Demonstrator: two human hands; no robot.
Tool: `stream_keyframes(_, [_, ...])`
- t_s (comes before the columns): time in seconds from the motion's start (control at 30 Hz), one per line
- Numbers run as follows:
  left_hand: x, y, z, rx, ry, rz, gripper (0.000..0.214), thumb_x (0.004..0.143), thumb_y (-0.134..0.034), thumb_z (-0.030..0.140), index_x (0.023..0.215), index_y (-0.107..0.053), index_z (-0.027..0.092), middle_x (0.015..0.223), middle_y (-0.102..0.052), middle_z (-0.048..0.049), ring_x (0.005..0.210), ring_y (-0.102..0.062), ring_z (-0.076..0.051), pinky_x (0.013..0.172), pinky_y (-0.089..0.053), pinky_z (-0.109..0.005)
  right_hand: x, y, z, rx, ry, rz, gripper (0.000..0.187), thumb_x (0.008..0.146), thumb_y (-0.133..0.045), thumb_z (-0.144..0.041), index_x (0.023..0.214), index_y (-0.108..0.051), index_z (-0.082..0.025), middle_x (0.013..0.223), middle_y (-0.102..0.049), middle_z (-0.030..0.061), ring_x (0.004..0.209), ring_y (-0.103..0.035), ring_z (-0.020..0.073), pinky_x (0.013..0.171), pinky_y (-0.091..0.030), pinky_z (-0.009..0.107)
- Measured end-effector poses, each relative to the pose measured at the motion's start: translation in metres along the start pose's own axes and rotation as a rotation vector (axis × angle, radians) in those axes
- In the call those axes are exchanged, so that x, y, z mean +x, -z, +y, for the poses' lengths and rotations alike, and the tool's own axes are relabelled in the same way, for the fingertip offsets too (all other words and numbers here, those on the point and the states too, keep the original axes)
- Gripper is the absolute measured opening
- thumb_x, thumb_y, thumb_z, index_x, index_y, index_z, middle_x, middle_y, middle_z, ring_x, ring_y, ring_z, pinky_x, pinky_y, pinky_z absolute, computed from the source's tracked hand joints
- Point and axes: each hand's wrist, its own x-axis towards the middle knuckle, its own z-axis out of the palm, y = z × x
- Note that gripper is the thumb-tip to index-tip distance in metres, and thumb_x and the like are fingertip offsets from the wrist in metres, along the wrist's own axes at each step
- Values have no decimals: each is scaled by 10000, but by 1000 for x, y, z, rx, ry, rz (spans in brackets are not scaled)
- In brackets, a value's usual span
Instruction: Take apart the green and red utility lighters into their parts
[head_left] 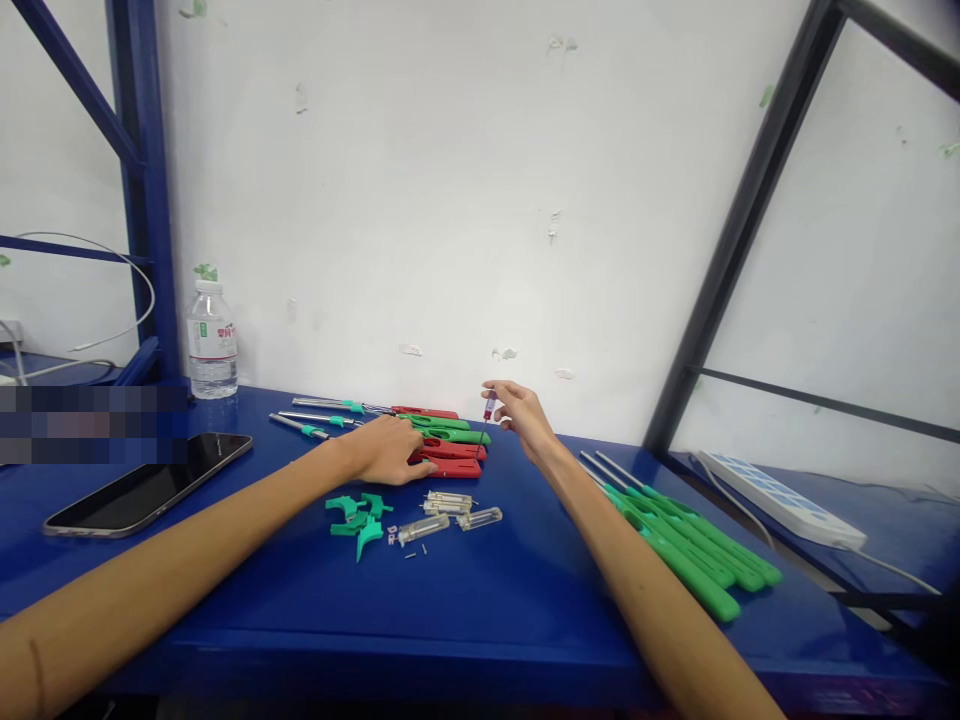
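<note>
Steadying the nearest red casing (455, 468) beneath a screwdriver (490, 405)

Right grip (526, 415) pinches the handle, shaft slanting toward seven o'clock. Left grip (386, 450) rests over the casing's nine-o'clock end; whether it pinches, I cannot tell. On the bench (285, 610), at the left grip's three o'clock, the casing looks light, stiff, perhaps slippery; its long sides suit holding.
</note>
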Motion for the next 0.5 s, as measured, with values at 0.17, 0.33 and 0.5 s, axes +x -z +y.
stream_keyframes(0.17, [0, 2, 1, 29, 6, -16, 437, 1076, -634, 585, 995, -725, 165, 924, -752, -26, 849, -734, -181, 868, -629, -409, -2, -2, 0, -30, 11, 8, 270, 1079, -726, -382, 1229, -716, -157, 1137, -742, 59, 877, -729, 171, 750, -644, 325])
stream_keyframes(0.33, [-1, 2, 2, 27, 7, -15, 436, 1074, -638, 585, 999, -725, 164, 934, -752, -28, 860, -734, -182, 870, -630, -411, 0, 1, 0, -23, -4, 3, 291, 1090, -709, -384, 1283, -705, -168, 1193, -741, 74, 909, -738, 180, 777, -653, 342])
stream_keyframes(0.5, [0, 3, 2, 22, 6, -12, 450, 1076, -628, 596, 978, -720, 167, 904, -744, -21, 830, -727, -177, 856, -626, -405, -2, -2, -1, -24, -6, -20, 277, 1095, -702, -390, 1255, -711, -165, 1142, -743, 61, 838, -721, 156, 722, -639, 308])
